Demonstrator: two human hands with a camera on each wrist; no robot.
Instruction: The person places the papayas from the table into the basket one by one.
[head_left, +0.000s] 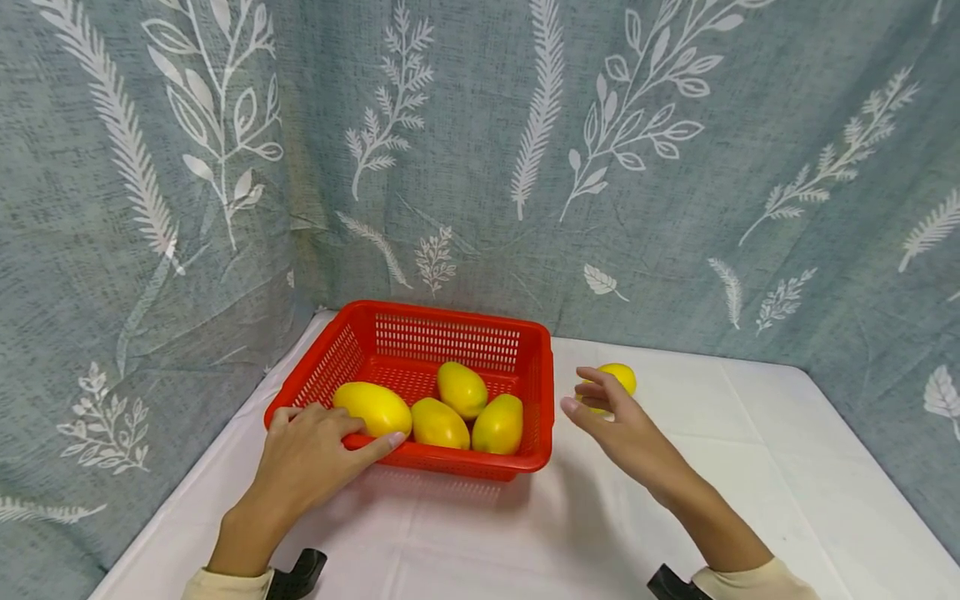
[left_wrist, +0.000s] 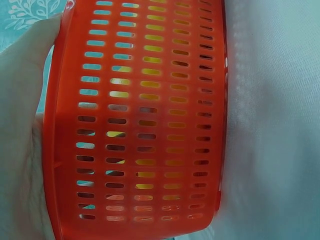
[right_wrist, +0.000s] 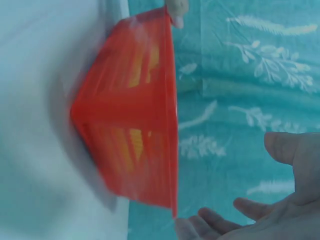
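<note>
A red plastic basket (head_left: 536, 392) with slotted walls stands on the white cloth and holds several yellow mangoes (head_left: 462, 390). My left hand (head_left: 315, 454) grips its front rim near the left corner, thumb along the rim and fingers reaching inside, beside a brighter yellow mango (head_left: 375, 408). In the left wrist view that hand (left_wrist: 22, 125) lies along the rim of the basket (left_wrist: 65, 150). To the right of the basket, my right hand (head_left: 626, 429) hovers with loosely spread fingers and holds nothing. Another yellow fruit (head_left: 621, 377) lies behind it, partly hidden by its fingers.
The table is covered by a white cloth (head_left: 735, 442). Blue-grey curtains (head_left: 480, 167) with white leaf prints hang behind it and along both sides, close to the basket's back edge.
</note>
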